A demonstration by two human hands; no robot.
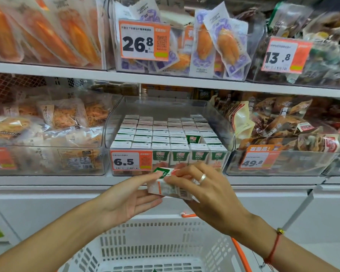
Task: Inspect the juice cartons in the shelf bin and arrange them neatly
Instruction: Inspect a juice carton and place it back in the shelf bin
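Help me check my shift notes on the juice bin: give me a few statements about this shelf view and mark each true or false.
1. Both hands hold one juice carton in front of the shelf. True.
2. The clear bin of cartons carries a price tag reading 26.8. False: its tag reads 6.5; the 26.8 tag hangs on the shelf above.
3. The right hand wears a ring. True.
4. A gap in the rows exposes the green face of one carton. True.
5. The white basket below holds several cartons. False: no carton is visible in it.
6. The left hand rests inside the bin. False: it is below the shelf edge, at the held carton.
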